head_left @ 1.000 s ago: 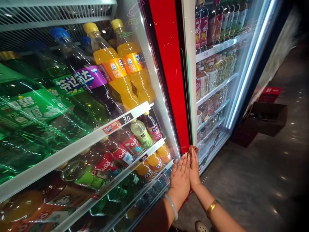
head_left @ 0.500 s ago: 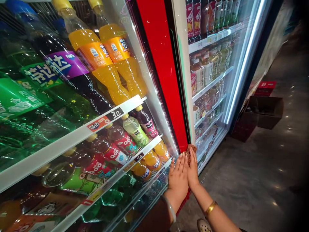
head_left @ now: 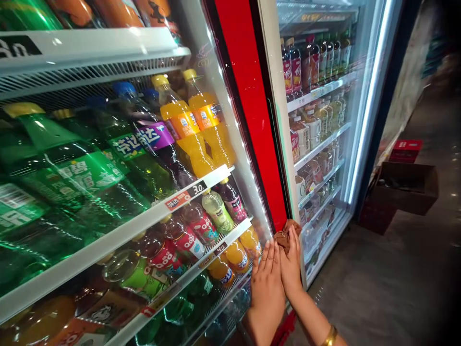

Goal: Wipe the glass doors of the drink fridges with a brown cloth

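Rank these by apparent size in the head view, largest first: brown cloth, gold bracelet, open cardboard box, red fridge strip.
1. red fridge strip
2. open cardboard box
3. brown cloth
4. gold bracelet, partly cut off

A white cooler shelf (head_left: 90,254) tagged 3.0 carries green-labelled bottles (head_left: 86,173), a purple-labelled Fanta bottle (head_left: 155,136) and two orange soda bottles (head_left: 201,129) with yellow caps. The shelf below (head_left: 137,321) — tagged 4.0 — bears red-labelled Qoo bottles (head_left: 187,240), a pale green-labelled bottle (head_left: 218,211) and a dark, pink-labelled one. A dark red carton (head_left: 377,217) sits on the gray floor (head_left: 378,288).
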The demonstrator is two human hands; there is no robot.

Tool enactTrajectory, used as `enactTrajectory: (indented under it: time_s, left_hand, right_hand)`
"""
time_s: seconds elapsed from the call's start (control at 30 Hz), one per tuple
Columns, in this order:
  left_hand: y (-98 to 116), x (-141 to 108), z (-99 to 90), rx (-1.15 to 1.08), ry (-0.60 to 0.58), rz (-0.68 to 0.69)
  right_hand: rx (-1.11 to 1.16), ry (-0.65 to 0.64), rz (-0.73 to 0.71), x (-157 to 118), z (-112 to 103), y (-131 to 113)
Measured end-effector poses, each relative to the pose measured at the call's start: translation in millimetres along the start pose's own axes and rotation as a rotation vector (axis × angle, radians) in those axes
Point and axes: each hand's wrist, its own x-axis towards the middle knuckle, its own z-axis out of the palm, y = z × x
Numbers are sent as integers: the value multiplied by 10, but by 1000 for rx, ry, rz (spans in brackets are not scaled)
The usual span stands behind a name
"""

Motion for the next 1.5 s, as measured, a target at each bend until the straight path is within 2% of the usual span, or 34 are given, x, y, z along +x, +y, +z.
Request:
enactTrajectory:
  time_s: [0.13, 0.2, 0.27, 0.33, 0.4, 0.47, 0.57, 0.67, 0.73, 0.8, 0.87, 0.97, 1.03, 1.1, 1.17, 1.23, 1.3, 1.4, 1.5]
  left_hand:
    - [-172, 323, -380, -13, 26, -43]
    - [-255, 440, -512, 19, 28, -46]
    - [-303, 438, -520, 58, 46, -25]
    - [-311, 341, -438, 91, 78, -14]
    - [-301, 233, -355, 96, 85, -20]
    - [-302, 195, -350, 76, 75, -34]
    - [-361, 295, -520, 44, 55, -77]
    - [-462, 419, -752, 48, 58, -143]
    - [-513, 418, -849, 61, 99, -168]
    - [-534, 353, -881, 66, 126, -172]
    - [-524, 281, -870, 60, 119, -171]
    - [-475, 268, -844, 36, 93, -194]
    - [-441, 322, -853, 15, 84, -202]
    - [-429, 377, -886, 12, 81, -206]
    - [-451, 393, -930, 24, 77, -217]
    - [-506, 364, -965, 57, 95, -255]
    - [-571, 316, -976, 107, 134, -278]
    - [-625, 294, -961, 173, 183, -278]
    - [-603, 394, -973, 175, 183, -273]
  right_hand:
    - [35, -28, -155, 457, -64, -602]
    - [23, -45, -261, 638, -94, -804]
    - [-4, -64, -356, 663, -96, -802]
    - [-42, -75, -421, 552, -71, -639]
    - [-68, -58, -414, 411, -27, -462]
    - [-65, -1, -344, 357, 13, -436]
    - [-24, 41, -318, 522, 31, -795]
    - [25, -3, -494, 778, 20, -1291]
    - [41, -16, -606, 825, 16, -1428]
    - [27, -32, -675, 741, 10, -1342]
    - [-8, -71, -709, 604, -4, -1128]
    - [-44, -82, -643, 538, -39, -935]
    - [-27, -62, -578, 649, -51, -1046]
    - [14, -52, -573, 821, -43, -1303]
    - [55, -55, -636, 944, -24, -1555]
    - [72, -61, -714, 940, -16, -1662]
    - [54, -95, -793, 821, -26, -1579]
    - [13, -166, -877, 638, -71, -1286]
    - [13, -144, -785, 703, -116, -1203]
